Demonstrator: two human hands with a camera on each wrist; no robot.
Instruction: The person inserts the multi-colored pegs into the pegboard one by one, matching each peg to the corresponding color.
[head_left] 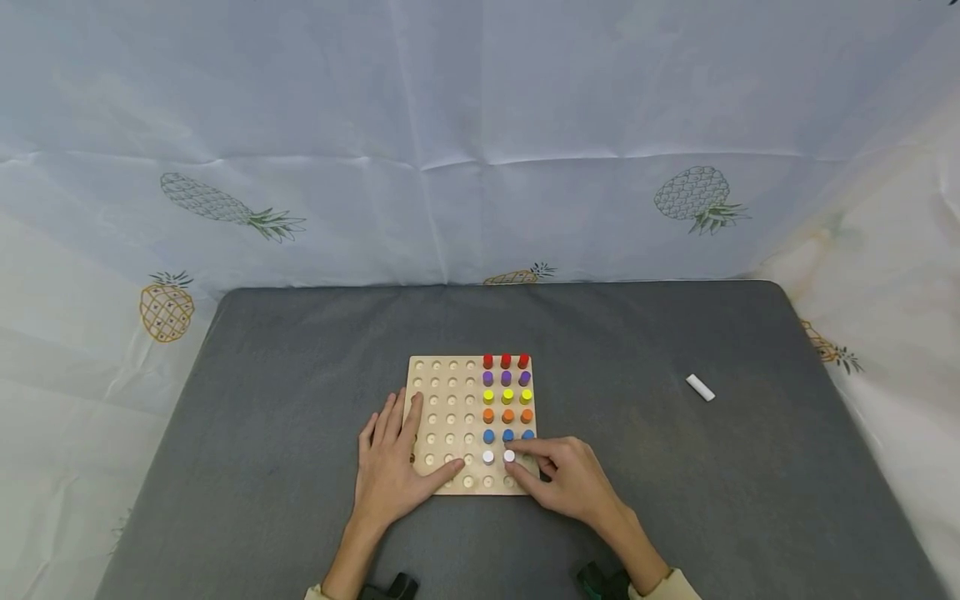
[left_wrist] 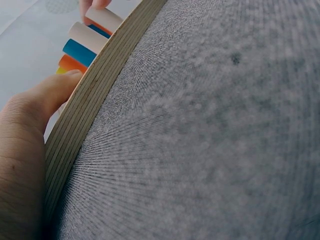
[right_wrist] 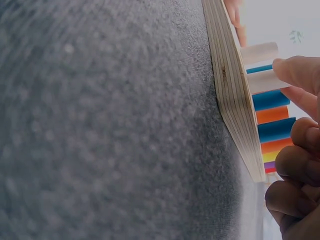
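A square wooden pegboard (head_left: pixel 441 408) lies on the table, its right-hand columns filled with rows of red, purple, yellow, orange and blue pegs. My left hand (head_left: pixel 390 471) rests over the board's left side with fingers extended, its thumb (left_wrist: pixel 62 87) lying along the near edge. Thumb and index finger of my right hand (head_left: pixel 573 479) pinch the top of a white peg (right_wrist: pixel 263 81), which stands upright in the row nearer me than the blue pegs (head_left: pixel 489 437). Just left of it stands another white peg (head_left: pixel 488 457).
One loose white peg (head_left: pixel 700 387) lies on its side on the grey cloth-covered table (head_left: pixel 615 350), to the right of the board. Behind and at both sides hangs a pale curtain (head_left: pixel 480 100) with pineapple prints. Holes without pegs show in the board's left columns and nearest row.
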